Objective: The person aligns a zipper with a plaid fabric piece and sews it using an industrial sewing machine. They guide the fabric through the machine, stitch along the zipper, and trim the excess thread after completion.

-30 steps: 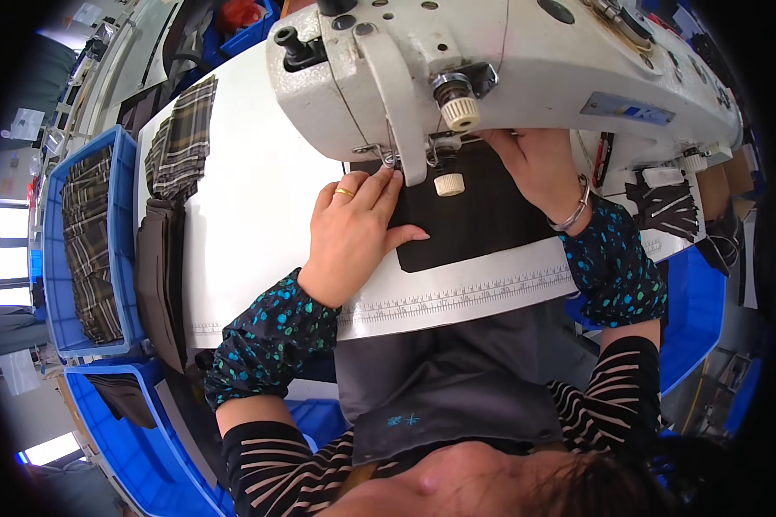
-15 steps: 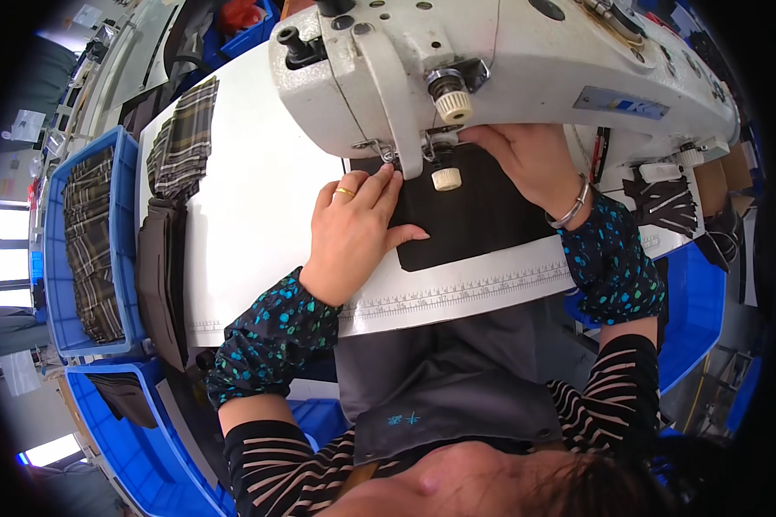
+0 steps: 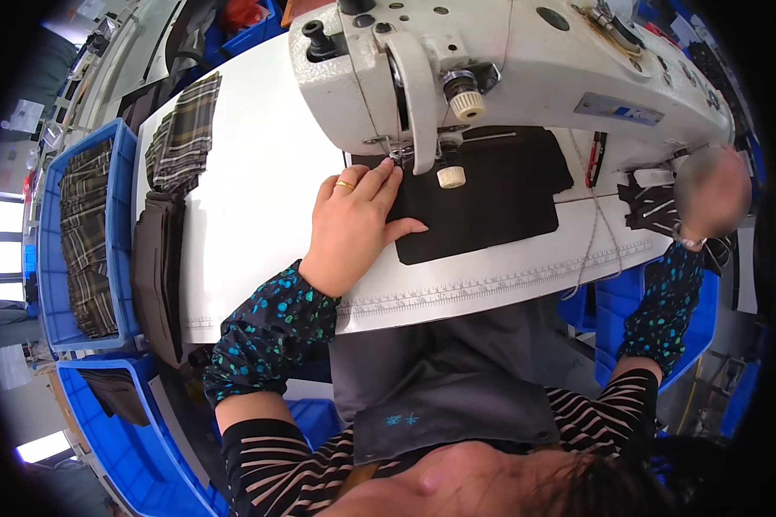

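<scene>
The left hand [image 3: 351, 226] lies flat with fingers spread on the matte black fabric piece [image 3: 483, 194], at 12 o'clock under the glossy sewing machine [image 3: 509, 69] on the white desk [image 3: 259, 198], while the blurred right hand [image 3: 711, 194], at 3 o'clock, I cannot tell.

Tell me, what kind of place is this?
Most likely a clothing workshop or factory. A big white sewing machine stands on the table, a left hand presses black cloth under it, and blue bins hold plaid fabric pieces.

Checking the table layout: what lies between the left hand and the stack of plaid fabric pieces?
In the head view, only bare white tabletop lies between the left hand and the plaid fabric stack.
</scene>
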Demonstrator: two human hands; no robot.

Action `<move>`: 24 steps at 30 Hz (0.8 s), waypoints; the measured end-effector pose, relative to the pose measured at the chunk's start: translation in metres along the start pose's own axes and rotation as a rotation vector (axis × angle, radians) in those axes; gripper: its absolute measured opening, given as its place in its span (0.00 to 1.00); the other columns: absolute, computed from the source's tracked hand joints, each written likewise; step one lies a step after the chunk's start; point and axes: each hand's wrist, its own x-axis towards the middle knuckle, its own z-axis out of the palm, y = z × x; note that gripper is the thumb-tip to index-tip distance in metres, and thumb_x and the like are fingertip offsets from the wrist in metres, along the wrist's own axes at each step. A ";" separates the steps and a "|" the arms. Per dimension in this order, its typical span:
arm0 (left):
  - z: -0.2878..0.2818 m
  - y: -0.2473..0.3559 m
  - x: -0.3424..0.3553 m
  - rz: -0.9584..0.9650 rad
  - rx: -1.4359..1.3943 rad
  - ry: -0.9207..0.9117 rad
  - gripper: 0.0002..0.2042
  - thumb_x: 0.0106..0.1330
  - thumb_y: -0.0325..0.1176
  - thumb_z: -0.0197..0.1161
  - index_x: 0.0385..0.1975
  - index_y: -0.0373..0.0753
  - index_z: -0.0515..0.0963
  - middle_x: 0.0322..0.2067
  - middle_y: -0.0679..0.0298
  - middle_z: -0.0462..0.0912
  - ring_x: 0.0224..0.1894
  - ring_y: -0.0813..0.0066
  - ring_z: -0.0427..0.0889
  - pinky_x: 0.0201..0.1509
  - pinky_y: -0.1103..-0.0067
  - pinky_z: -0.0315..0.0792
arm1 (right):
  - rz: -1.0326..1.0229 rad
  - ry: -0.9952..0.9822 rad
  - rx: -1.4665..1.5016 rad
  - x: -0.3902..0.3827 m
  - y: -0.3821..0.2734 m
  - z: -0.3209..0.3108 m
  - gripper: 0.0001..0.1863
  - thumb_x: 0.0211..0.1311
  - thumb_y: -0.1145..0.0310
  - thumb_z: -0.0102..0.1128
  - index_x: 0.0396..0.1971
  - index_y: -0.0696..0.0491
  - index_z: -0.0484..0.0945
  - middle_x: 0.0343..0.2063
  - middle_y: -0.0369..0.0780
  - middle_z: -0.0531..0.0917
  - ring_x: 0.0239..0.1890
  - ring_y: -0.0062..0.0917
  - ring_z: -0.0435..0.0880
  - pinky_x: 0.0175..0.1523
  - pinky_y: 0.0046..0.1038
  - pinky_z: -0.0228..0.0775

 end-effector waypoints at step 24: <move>-0.044 0.067 -0.097 -0.135 -0.095 -0.159 0.34 0.56 0.60 0.73 0.63 0.53 0.82 0.67 0.66 0.78 0.67 0.58 0.76 0.72 0.54 0.64 | 0.622 -0.061 0.300 0.041 0.132 0.037 0.25 0.79 0.53 0.56 0.65 0.53 0.82 0.66 0.41 0.82 0.67 0.25 0.79 0.73 0.28 0.65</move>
